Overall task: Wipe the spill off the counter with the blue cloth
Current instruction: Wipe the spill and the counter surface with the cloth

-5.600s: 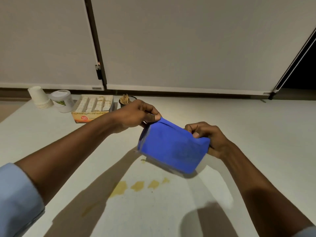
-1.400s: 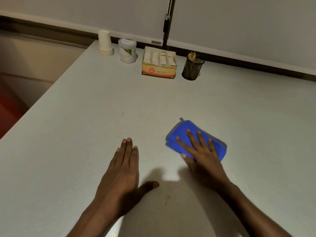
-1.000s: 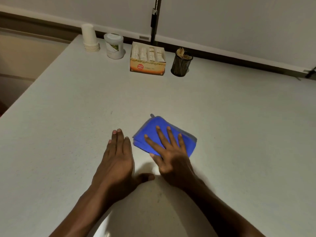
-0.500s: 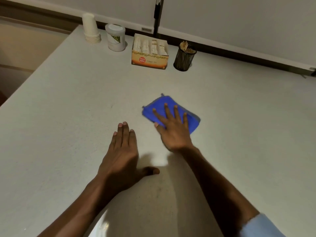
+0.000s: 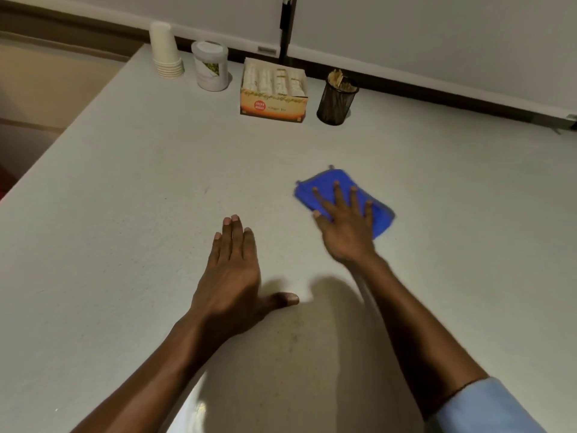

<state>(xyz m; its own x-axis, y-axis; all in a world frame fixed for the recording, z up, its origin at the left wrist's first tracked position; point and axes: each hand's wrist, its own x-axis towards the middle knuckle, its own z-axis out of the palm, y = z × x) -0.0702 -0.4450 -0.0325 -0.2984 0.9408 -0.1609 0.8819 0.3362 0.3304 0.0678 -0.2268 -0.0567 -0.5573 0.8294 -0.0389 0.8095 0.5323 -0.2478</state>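
Note:
The folded blue cloth [image 5: 324, 185] lies flat on the pale counter [image 5: 140, 198], right of centre. My right hand [image 5: 345, 226] presses down on the cloth with fingers spread, palm over its near edge. My left hand [image 5: 232, 276] rests flat on the bare counter to the left, fingers together, thumb out, holding nothing. No yellow spill shows on the counter surface around the cloth; a faint dull smear sits in the shadow between my forearms.
Along the back wall stand a stack of paper cups [image 5: 165, 51], a white lidded tub [image 5: 210, 65], an orange tea-bag box [image 5: 273, 92] and a black mesh holder [image 5: 337, 98] with stir sticks. The counter's left edge [image 5: 62, 132] drops to the floor.
Earlier both hands held the cloth in the air above yellow spots. Over the last second my right hand has slid the cloth away from me and to the right; my left hand stayed flat.

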